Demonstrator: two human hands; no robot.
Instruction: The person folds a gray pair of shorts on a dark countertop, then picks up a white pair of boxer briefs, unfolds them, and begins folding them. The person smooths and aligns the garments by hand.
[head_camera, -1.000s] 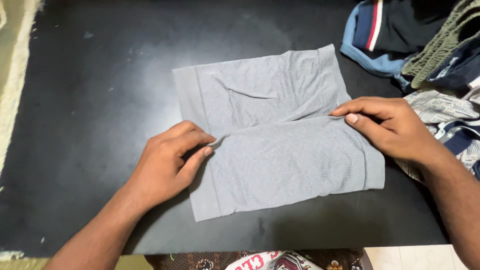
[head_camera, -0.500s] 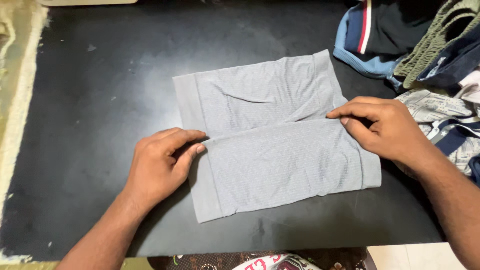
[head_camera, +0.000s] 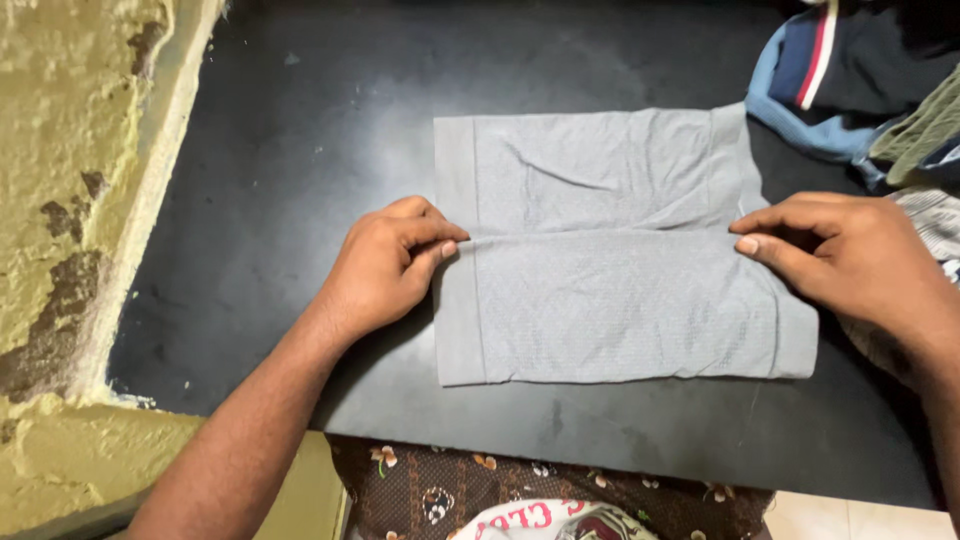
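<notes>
Head view, looking straight down: nearest the camera, at the bottom edge, lies a brown cloth with small flowers and a scrap of white fabric with red print, both cut off by the frame. Just beyond them starts the black bench, its top smooth, a little dusty and shining pale near the middle. To the left a yellow plastered wall runs along the bench, its paint flaked and stained dark in patches.

On the bench lies a grey ribbed garment, folded so that its near half lies flat over the far half, the fold line running side to side between the hands. The left hand rests at the garment's left edge, thumb and forefinger pinched together on the cloth at the fold. The right hand is at the right edge, its thumb and forefinger likewise closed on the fold; its wrist runs out of the frame.

Further off, at the top right corner, a pile of other clothes sits on the bench: a dark piece with blue trim and a red and white stripe, and an olive ribbed one. The pile is cropped by the frame, and a printed piece beneath the right hand is mostly hidden.
</notes>
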